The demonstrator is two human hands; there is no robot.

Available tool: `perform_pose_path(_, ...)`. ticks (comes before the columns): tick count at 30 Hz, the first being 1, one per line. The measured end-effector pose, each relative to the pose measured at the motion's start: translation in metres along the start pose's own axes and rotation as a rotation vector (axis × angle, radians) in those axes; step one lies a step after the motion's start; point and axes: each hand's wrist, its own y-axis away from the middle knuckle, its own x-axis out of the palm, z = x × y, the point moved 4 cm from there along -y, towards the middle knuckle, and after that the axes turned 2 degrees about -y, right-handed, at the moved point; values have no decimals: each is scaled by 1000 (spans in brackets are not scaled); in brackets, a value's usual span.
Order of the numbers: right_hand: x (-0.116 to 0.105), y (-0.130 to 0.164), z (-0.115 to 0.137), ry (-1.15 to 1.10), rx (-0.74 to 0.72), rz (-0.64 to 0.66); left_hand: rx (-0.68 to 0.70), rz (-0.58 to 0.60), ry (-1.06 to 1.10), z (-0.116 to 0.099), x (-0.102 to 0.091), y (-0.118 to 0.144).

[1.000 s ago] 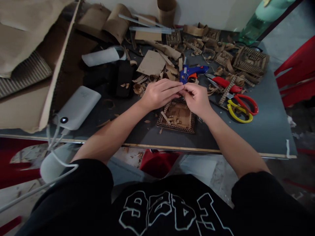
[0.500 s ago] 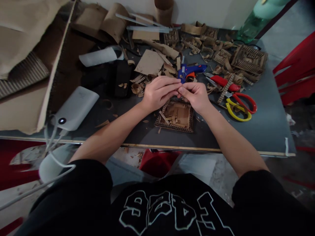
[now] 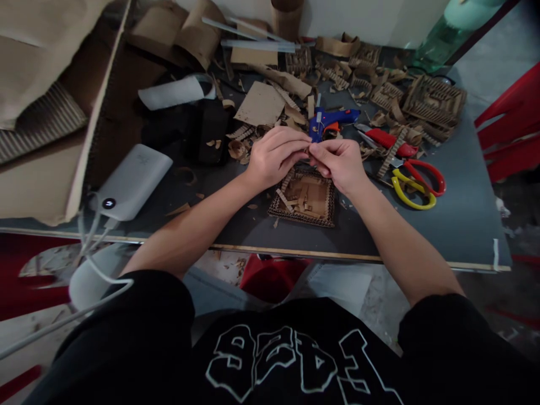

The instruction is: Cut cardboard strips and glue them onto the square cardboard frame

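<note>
My left hand point(image 3: 273, 156) and my right hand point(image 3: 337, 164) meet fingertip to fingertip above a square cardboard frame point(image 3: 304, 198) that lies on the dark table point(image 3: 455, 214). Both pinch a small cardboard piece between them; the fingers hide most of it. Loose cardboard strips lie inside the frame. A blue glue gun point(image 3: 331, 120) rests just beyond my hands.
Red scissors point(image 3: 422, 169) and yellow scissors point(image 3: 411, 191) lie to the right. Cardboard scraps and lattice pieces point(image 3: 432, 101) litter the back. A white power bank point(image 3: 131, 180) with cables sits at the left, by large cardboard sheets point(image 3: 37, 185). Red chairs point(image 3: 510, 124) stand at the right.
My hands stay joined over the frame; the fingers shift slightly on the small piece. The view has wobbled a little.
</note>
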Motion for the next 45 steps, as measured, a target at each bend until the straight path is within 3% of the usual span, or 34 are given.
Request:
perform_pose_path(5,1,1,1,-6,32,-8,6,26,-20,-1,1,0)
perform_pose_path(17,-1,1,3,86,52,38,299,-99,-126,-8,-2,2)
perform_pose_path(23,0,1,5,112,14,51,310,-164,-116,-13,-4,1)
perform_pose_path(32,4,2,9,14,26,96,231,-28,-111,-6,-2,1)
perform_pose_path(38,2,3,6,2,44,5,297,-122,-140,-14,-7,0)
perform_pose_path(45,-1,3,5,89,44,-43,352,-112,-241,-17,-7,0)
